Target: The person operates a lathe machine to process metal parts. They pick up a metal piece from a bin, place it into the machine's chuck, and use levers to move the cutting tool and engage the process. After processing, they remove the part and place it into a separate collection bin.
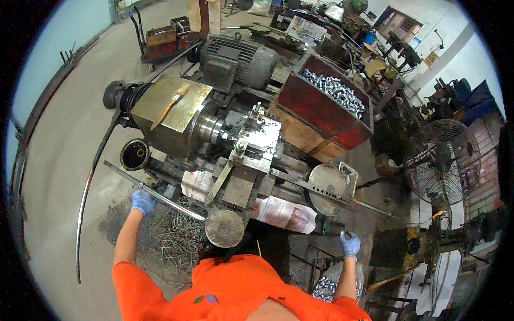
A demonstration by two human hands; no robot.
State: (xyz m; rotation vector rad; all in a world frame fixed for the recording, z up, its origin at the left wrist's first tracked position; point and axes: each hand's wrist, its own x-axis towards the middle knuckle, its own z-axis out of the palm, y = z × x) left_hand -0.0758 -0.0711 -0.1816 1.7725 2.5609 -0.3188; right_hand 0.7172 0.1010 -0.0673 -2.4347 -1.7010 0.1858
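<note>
1. Machine (pixel 254 147): directly ahead of me; oily grey castings, a bright machined block, a brassy flat cover. I judge the step in hand to be working its rod; the next move calls for steady left-hand pressure and my right fingers clear of the block.
2. Bin (pixel 321 112): beyond the block, box-shaped, worn dark red, heaped with shiny metal pieces (pixel 333 88).
3. Rod (pixel 171 200): long, round, smooth metal, slanting across the machine's near left side.
4. Container (pixel 335 272): greyish, beside my right forearm, with more pieces inside.
5. Left hand (pixel 143 202): blue-gloved, at the rod; I cannot tell whether its fingers close around it.
6. Right hand (pixel 350 245): blue-gloved, above the container, fingers partly curled; I cannot tell whether they hold anything.
</note>
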